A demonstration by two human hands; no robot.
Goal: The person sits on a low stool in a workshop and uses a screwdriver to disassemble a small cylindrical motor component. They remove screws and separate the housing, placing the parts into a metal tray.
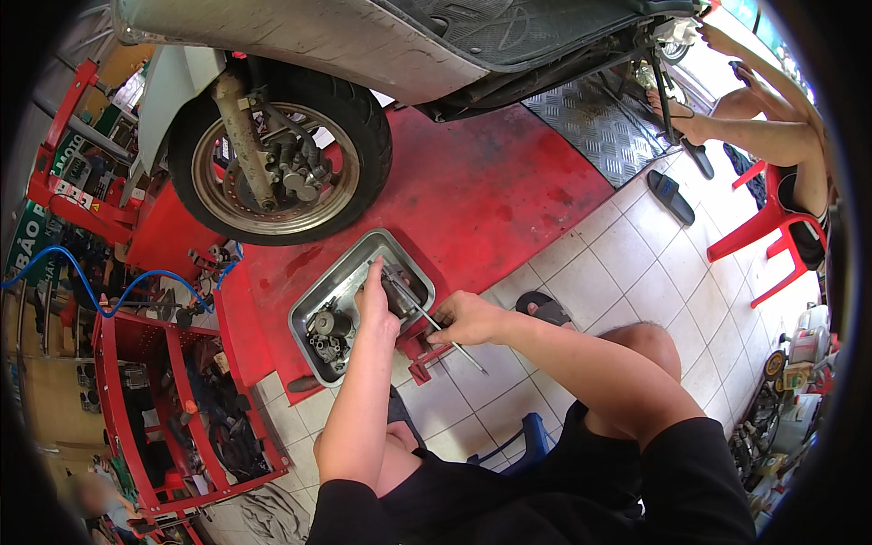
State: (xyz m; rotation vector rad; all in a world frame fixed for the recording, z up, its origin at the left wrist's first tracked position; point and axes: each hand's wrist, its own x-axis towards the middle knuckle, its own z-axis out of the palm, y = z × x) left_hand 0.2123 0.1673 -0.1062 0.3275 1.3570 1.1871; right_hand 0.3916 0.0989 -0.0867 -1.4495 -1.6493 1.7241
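Observation:
Over the metal tray (312, 302), my left hand (374, 304) is closed around a greyish metal part (406, 289), partly hidden by the fingers. Pinched in my right hand (468, 320), just to the right, is a thin metal rod (470, 357). One end of the rod reaches up to the metal part; the other sticks out below the hand, toward me. At the tray's lower left lies a carburetor-like metal assembly (331, 329) with other small parts. The tray rests on the red platform's near edge.
A scooter's front wheel (371, 186) stands on the red platform (472, 191) beyond the tray. To the left are a red tool cart (177, 413) and a blue air hose (64, 257). Another person's legs (767, 136) and a red stool (758, 232) are at right.

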